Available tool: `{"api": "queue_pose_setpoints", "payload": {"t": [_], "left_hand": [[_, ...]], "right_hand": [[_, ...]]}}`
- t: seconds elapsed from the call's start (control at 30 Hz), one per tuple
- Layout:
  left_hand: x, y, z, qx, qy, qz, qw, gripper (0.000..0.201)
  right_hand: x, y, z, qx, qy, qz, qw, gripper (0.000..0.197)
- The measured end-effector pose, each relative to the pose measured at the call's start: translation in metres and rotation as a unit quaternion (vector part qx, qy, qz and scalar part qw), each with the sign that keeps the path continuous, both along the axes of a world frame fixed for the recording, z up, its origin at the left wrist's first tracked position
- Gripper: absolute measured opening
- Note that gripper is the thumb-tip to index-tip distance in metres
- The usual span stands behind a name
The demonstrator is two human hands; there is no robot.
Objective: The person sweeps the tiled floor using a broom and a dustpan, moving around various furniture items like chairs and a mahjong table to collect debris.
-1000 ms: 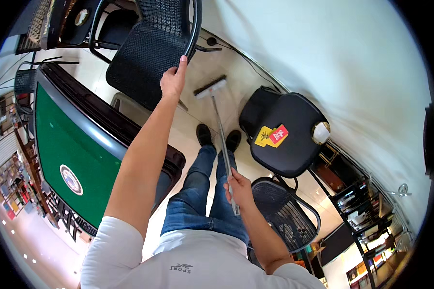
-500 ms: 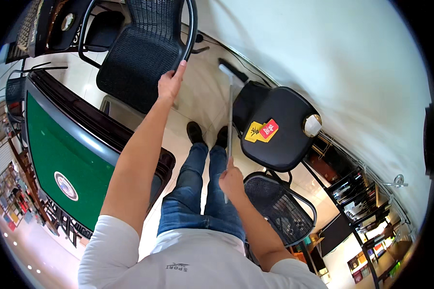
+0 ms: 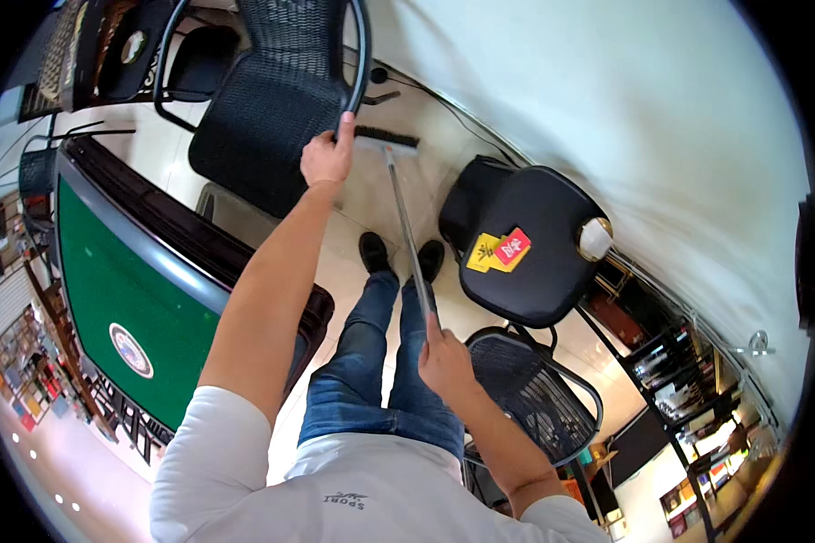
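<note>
My left hand (image 3: 328, 156) is wrapped round the tubular armrest of a black woven armchair (image 3: 254, 118), which stands ahead on the left. In my right hand (image 3: 445, 364), closed just ahead of my thigh, is the grey handle of a broom (image 3: 407, 226). The handle slants forward and left across the floor in front of my shoes. At its far end the wide head with dark bristles rests on the tiles, to the right of the armchair. Part of the broom head's left end is hidden by my left hand and the armrest.
On the left stands a table with a green top (image 3: 109, 299). A black side table (image 3: 534, 271) on the right holds yellow and red packs (image 3: 498, 251) and a shiny round dish (image 3: 595, 239). Behind it is another woven chair (image 3: 539, 389). A cable (image 3: 453, 110) runs along the white wall (image 3: 607, 90).
The broom head has swept left, from beside the wall and side table to next to the armchair. My left hand stays on the armrest.
</note>
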State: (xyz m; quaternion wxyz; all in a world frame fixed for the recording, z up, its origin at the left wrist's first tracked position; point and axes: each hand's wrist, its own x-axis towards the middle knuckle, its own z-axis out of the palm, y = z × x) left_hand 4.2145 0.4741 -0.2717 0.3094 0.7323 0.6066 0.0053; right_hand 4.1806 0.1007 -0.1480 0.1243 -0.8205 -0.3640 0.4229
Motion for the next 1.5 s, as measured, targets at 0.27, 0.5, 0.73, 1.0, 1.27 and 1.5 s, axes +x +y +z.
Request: {"api": "queue_pose_setpoints", "payload": {"t": [0.27, 0.5, 0.73, 1.0, 1.27, 1.5], "left_hand": [[0.012, -0.02, 0.004, 0.024, -0.007, -0.024, 0.999, 0.083], [0.006, -0.022, 0.016, 0.027, -0.044, -0.064, 0.997, 0.073], [0.017, -0.094, 0.053, 0.189, -0.003, -0.003, 0.982, 0.088], [-0.109, -0.29, 0.139, -0.047, -0.203, -0.102, 0.973, 0.057], [-0.31, -0.412, 0.145, -0.196, -0.009, -0.136, 0.971, 0.034], [-0.449, -0.5, 0.148, -0.225, 0.048, -0.083, 0.97, 0.035]], "right_hand": [[0.039, 0.1, -0.123, 0.0, -0.054, 0.117, 0.992, 0.059], [0.022, 0.068, -0.093, -0.094, -0.012, 0.126, 0.988, 0.07], [-0.005, -0.033, 0.001, -0.17, 0.038, 0.134, 0.976, 0.07], [0.02, -0.037, 0.003, -0.088, 0.01, 0.076, 0.993, 0.06], [-0.069, -0.041, -0.019, -0.135, 0.081, 0.048, 0.986, 0.042], [-0.103, -0.077, 0.043, -0.201, 0.334, -0.136, 0.911, 0.064]]}}
